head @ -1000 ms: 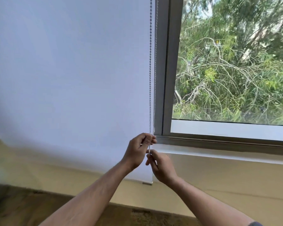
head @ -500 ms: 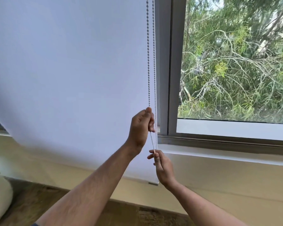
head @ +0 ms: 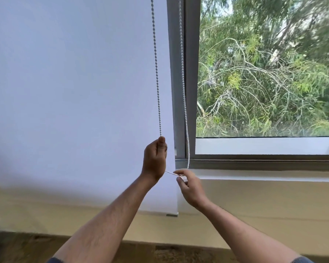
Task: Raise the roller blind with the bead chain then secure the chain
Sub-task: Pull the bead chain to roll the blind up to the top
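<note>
A white roller blind (head: 74, 95) covers the left of the window, its bottom bar hanging below sill height near the wall. The white bead chain (head: 156, 63) hangs in a loop in front of the blind's right edge. My left hand (head: 154, 158) is fisted around the left strand, thumb up. My right hand (head: 188, 184) pinches the bottom of the loop, where the right strand (head: 184, 92) comes down past the grey frame. A short length of chain runs slack between the two hands.
A grey window frame (head: 191, 73) stands just right of the chain, with trees behind the glass. A white sill (head: 264, 174) runs to the right above a cream wall (head: 273, 215). Dark flooring lies at the bottom.
The two chain strands have spread apart. My left hand has slid down and left along its strand; my right hand stays low at the loop's bottom. The view has moved closer.
</note>
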A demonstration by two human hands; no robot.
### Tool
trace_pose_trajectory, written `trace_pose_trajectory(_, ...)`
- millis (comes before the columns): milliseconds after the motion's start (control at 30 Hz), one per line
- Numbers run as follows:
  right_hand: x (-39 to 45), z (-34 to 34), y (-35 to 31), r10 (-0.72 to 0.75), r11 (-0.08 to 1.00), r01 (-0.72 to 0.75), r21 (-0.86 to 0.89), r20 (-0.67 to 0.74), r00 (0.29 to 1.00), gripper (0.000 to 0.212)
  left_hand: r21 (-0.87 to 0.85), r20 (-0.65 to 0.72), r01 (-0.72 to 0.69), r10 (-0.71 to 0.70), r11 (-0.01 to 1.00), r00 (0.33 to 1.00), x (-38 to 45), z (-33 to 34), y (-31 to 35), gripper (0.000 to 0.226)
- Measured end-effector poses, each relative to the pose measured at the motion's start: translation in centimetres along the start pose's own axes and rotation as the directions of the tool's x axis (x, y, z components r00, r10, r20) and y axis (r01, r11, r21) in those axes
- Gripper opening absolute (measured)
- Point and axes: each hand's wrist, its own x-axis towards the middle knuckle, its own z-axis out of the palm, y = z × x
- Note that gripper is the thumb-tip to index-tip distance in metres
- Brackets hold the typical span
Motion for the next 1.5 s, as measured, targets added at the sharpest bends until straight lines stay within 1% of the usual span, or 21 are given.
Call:
trace_pose_trajectory(100,0.5,-0.7,-0.8,-0.017,1.0,0.017,-0.004,-0.044,0.999,0.051,0.02,-0.023,-0.046,0.046,0.999,0.999,-0.1,0.6,-0.7,0.049)
trace_pose_trajectory(167,0.9,-1.0,-2.0,-0.041,0.999,0.041,-0.001,-0.096,0.995,0.057,0.032,-0.031,-0.073,0.074,0.997,0.997,0.0,1.0,-1.0,0.05)
trace_pose_trajectory(233,1.3,-1.3,-3.7,-0.082,0.995,0.09,0.053,-0.139,0.987,0.054,0.044,-0.035,-0.095,0.096,0.995,0.995,0.1,1.5,-1.1,0.049)
trace_pose_trajectory(267,1.6,-1.5,-4.8,-0.094,0.988,0.112,0.109,-0.159,0.983,0.049,0.048,-0.035,-0.101,0.103,0.994,0.994,0.1,1.7,-0.9,0.047)
trace_pose_trajectory(367,2.7,-2.4,-8.5,-0.064,0.929,0.129,0.346,-0.193,0.979,0.024,0.029,-0.031,-0.108,0.109,0.994,0.994,0.0,2.5,-0.7,0.041)
trace_pose_trajectory(400,2.9,-2.8,-10.0,-0.06,0.896,0.139,0.422,-0.193,0.979,0.021,0.017,-0.021,-0.111,0.112,0.994,0.994,-0.1,2.7,-0.6,0.039)
trace_pose_trajectory(500,3.2,-4.6,-14.6,-0.121,0.767,0.199,0.61,-0.167,0.979,0.027,0.029,0.018,-0.114,0.113,0.993,0.993,-0.6,3.1,-1.7,0.035)
trace_pose_trajectory(567,3.5,-5.7,-17.2,-0.205,0.721,0.266,0.639,-0.17,0.964,0.029,0.06,0.041,-0.102,0.099,0.993,0.994,-1.2,3.3,-3.0,0.036)
trace_pose_trajectory(633,3.9,-5.9,-18.7,-0.267,0.695,0.315,0.646,-0.174,0.948,0.026,0.088,0.051,-0.071,0.066,0.994,0.996,-1.9,3.6,-4.0,0.037)
trace_pose_trajectory(767,5.0,-4.9,-18.5,-0.245,0.725,0.355,0.59,-0.261,0.934,0.027,0.067,0.096,-0.026,0.019,0.997,0.995,-2.6,4.0,-4.5,0.044)
trace_pose_trajectory(900,5.5,-4.5,-16.8,-0.266,0.792,0.359,0.494,-0.249,0.931,0.028,0.108,0.201,0.0,-0.022,0.994,0.979,-1.8,3.6,-5.4,0.045)
trace_pose_trajectory(1000,5.3,-4.4,-15.7,-0.274,0.838,0.352,0.416,-0.237,0.932,0.029,0.185,0.323,-0.001,-0.06,0.983,0.944,-1.0,2.7,-5.2,0.04)
trace_pose_trajectory(1067,5.2,-4.5,-15.3,-0.274,0.859,0.351,0.373,-0.245,0.93,0.03,0.22,0.359,-0.029,-0.053,0.975,0.932,-0.2,1.9,-5.1,0.036)
trace_pose_trajectory(1100,5.2,-4.5,-15.0,-0.271,0.869,0.346,0.354,-0.246,0.931,0.03,0.222,0.363,-0.033,-0.051,0.975,0.93,0.4,1.6,-5.1,0.03)
trace_pose_trajectory(1133,5.2,-4.5,-14.8,-0.266,0.879,0.339,0.337,-0.246,0.932,0.029,0.2,0.348,-0.001,-0.07,0.98,0.935,0.9,1.3,-4.6,0.02)
trace_pose_trajectory(1167,5.1,-4.4,-14.5,-0.264,0.888,0.335,0.316,-0.248,0.932,0.028,0.143,0.328,0.039,-0.085,0.989,0.941,1.4,1.0,-4.1,0.011)
trace_pose_trajectory(1233,4.9,-4.2,-13.9,-0.269,0.905,0.337,0.261,-0.263,0.926,0.03,-0.029,0.242,0.094,-0.084,0.995,0.967,2.6,0.6,-2.4,0.025)
trace_pose_trajectory(1300,4.6,-4.0,-13.1,-0.279,0.915,0.34,0.217,-0.27,0.922,0.031,-0.176,0.141,0.07,-0.046,0.982,0.989,3.6,0.4,0.2,0.023)
trace_pose_trajectory(1333,4.4,-3.8,-12.8,-0.283,0.919,0.342,0.198,-0.272,0.92,0.031,-0.204,0.112,0.049,-0.026,0.978,0.993,4.0,0.3,1.7,0.023)
trace_pose_trajectory(1400,4.0,-3.3,-12.3,-0.293,0.923,0.345,0.171,-0.268,0.918,0.031,-0.253,0.119,0.027,0.003,0.967,0.993,4.7,0.4,4.8,0.03)
trace_pose_trajectory(1500,3.4,-2.3,-11.7,-0.308,0.928,0.35,0.13,-0.262,0.915,0.029,-0.317,0.181,-0.034,0.096,0.948,0.979,5.7,0.7,9.4,0.039)
